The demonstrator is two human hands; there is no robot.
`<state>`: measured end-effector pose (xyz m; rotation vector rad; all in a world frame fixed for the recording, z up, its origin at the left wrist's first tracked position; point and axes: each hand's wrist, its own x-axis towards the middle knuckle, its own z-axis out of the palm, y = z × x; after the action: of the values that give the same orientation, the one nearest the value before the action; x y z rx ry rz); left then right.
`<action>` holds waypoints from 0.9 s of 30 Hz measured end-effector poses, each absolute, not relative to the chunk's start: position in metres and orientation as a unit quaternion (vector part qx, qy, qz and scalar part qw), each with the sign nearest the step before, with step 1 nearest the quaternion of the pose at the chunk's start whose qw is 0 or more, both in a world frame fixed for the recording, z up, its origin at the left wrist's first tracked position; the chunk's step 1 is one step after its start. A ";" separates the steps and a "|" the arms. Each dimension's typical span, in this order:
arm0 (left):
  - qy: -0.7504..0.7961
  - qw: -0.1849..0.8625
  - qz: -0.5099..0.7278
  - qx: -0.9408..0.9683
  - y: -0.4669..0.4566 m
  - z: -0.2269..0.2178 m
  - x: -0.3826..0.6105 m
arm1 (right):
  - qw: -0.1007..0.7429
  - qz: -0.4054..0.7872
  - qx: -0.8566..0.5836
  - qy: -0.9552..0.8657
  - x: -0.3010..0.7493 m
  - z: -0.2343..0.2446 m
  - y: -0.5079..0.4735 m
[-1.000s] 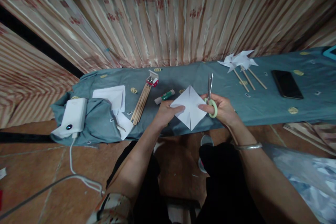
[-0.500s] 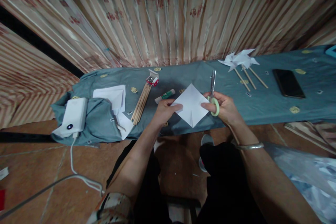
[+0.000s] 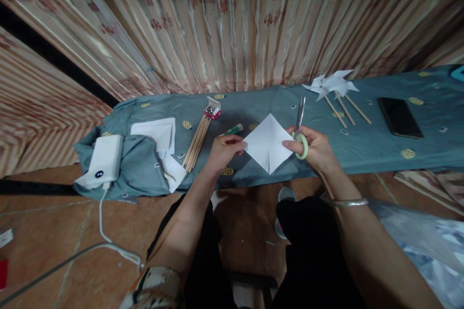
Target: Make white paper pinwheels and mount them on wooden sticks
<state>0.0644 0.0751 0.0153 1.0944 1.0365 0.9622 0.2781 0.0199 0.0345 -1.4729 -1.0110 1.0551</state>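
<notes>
A white paper square [image 3: 270,137], turned corner-up like a diamond, is held between my two hands. Slits run inward from its bottom and left corners. My left hand [image 3: 226,151] pinches the left corner between thumb and fingers. At the right corner, my right hand [image 3: 311,145] grips the paper with its thumb on top. That same hand also keeps hold of scissors [image 3: 300,118] with pale green handles, blades pointing up and away. A green and white glue stick [image 3: 234,129] lies just behind my left hand, partly hidden by it.
Wooden sticks [image 3: 197,142] and a small open box of metal pins [image 3: 212,110] lie left on the cloth-covered table [image 3: 253,101]. Farther left are paper sheets [image 3: 154,133] and a white power bank [image 3: 106,159]. Right are paper pinwheels [image 3: 331,84] and a phone [image 3: 400,117].
The left thumb has slid outward to the paper's left corner, uncovering the slit there. Hands, paper and scissors have shifted slightly right in view.
</notes>
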 end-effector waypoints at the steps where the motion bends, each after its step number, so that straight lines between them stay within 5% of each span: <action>1: 0.450 0.625 0.421 0.479 0.075 0.016 0.064 | 0.511 0.435 -0.612 -0.418 0.278 0.035 0.020; 8: 0.449 0.622 0.444 0.463 0.079 0.022 0.054 | 0.540 0.417 -0.614 -0.397 0.284 0.030 0.021; 18: 0.369 0.722 0.492 0.317 0.052 0.007 0.096 | 0.701 0.413 -0.541 -0.213 0.257 0.016 0.037; 27: 0.381 0.687 0.519 0.336 0.041 0.002 0.126 | 0.673 0.474 -0.525 -0.216 0.223 0.013 0.039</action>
<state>0.1261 0.0414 0.0020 0.7523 0.8528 1.1620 0.2231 0.0392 0.0135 -1.1820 -0.4871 1.0659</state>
